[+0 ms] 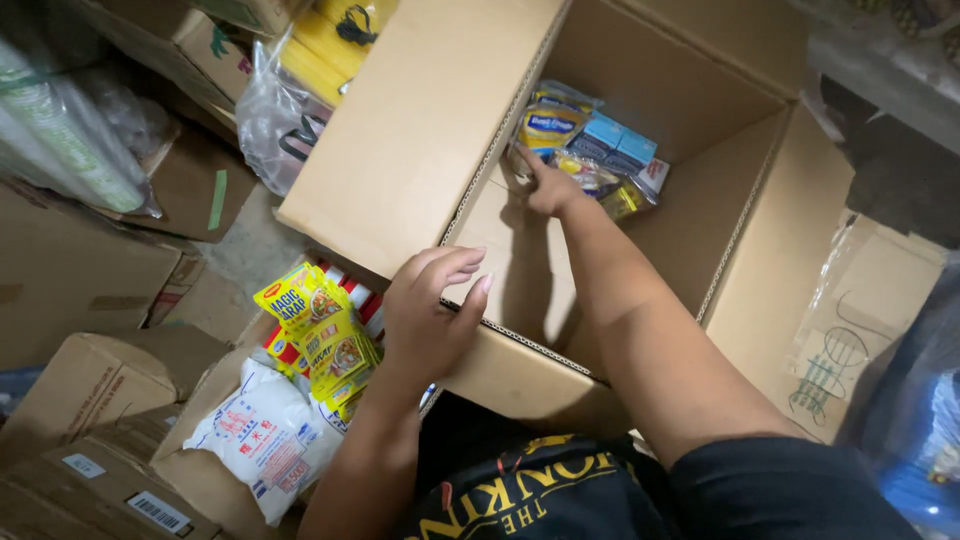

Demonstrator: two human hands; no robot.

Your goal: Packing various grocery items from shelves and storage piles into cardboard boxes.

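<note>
A large open cardboard box (700, 250) lies in front of me. My right hand (547, 185) reaches down inside it, its fingers on a clear bag of small packets (600, 185) at the far end, beside a yellow-and-blue packet (550, 125) and light blue small boxes (618, 140). Whether it grips the bag is unclear. My left hand (432, 305) rests on the box's near rim with its fingers spread, holding nothing. Just left of it hangs a strip of yellow seasoning sachets (325, 335).
A white powder bag (265, 435) lies in a lower carton (200, 470) with red-and-white packs (350, 290). More cartons (90, 380) stack at left. A plastic bag with yellow goods (300, 80) sits at top. Clear and blue plastic wrap (900, 400) is at right.
</note>
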